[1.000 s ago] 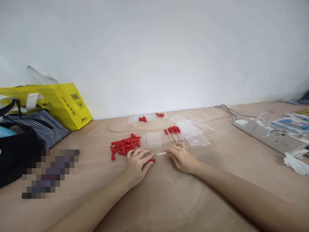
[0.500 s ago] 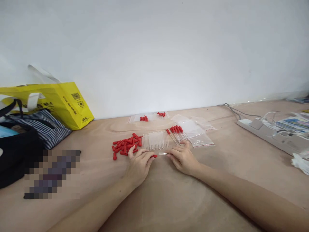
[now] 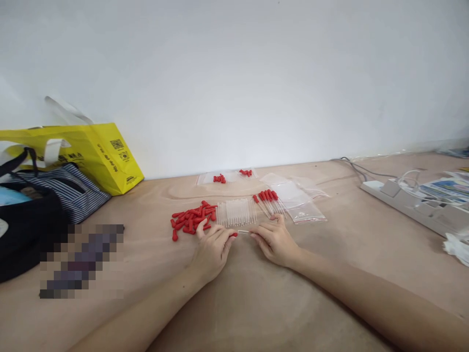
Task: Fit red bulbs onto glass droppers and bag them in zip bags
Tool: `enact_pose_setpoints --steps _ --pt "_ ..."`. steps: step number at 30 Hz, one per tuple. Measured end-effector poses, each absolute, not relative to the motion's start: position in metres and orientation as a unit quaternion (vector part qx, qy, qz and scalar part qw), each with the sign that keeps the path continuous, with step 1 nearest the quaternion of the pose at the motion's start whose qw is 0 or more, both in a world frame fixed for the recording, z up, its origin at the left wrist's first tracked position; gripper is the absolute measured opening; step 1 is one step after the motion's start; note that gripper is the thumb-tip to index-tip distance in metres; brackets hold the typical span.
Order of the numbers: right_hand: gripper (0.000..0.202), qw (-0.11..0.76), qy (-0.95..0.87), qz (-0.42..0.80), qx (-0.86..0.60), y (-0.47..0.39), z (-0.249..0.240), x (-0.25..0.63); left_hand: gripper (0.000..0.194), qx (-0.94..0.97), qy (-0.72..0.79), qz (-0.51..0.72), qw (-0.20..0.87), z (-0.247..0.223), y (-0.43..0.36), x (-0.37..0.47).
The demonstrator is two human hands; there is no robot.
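Observation:
My left hand [image 3: 212, 248] pinches a red rubber dropper bulb [image 3: 234, 234], whose end shows past my fingertips. From the other side, my right hand [image 3: 275, 239] grips a clear glass tube [image 3: 244, 232]; its far part is hidden in my fingers. The tube's free end meets the bulb's mouth or lies right at it; I cannot tell whether it is inside. Beyond my left hand lies a pile of red bulbs [image 3: 192, 215]. A row of clear tubes [image 3: 236, 212] lies right of the pile. Several droppers with red bulbs [image 3: 269, 196] lie side by side behind my right hand.
Flat plastic bags [image 3: 306, 210] lie behind the droppers. Farther back, bags hold more red bulbs [image 3: 220, 179]. A yellow bag [image 3: 106, 156], a striped pouch [image 3: 78, 193] and a black bag [image 3: 29, 234] stand at left. A white power strip [image 3: 406, 203] with cables lies at right.
My right hand has moved slightly left with the glass tube, closing the gap between the tube's end and the red bulb. My left hand stays nearly in place.

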State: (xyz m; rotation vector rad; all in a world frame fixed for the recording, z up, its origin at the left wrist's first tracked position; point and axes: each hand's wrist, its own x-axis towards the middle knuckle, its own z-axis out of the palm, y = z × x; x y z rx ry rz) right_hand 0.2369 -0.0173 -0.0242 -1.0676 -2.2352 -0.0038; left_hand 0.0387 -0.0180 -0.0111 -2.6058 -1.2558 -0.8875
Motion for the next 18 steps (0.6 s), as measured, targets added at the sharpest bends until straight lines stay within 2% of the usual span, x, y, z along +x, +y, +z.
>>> enact_pose_setpoints --steps 6,18 --pt "0.022 0.332 -0.868 -0.01 -0.369 -0.0191 -0.0273 0.2335 0.016 -0.857 -0.417 -0.299 0.054 -0.0114 -0.0172 0.038" --pt "0.024 0.367 -0.869 -0.14 -0.299 -0.0121 -0.0269 0.2366 0.015 -0.863 -0.375 -0.333 0.064 -0.0093 -0.0195 0.0391"
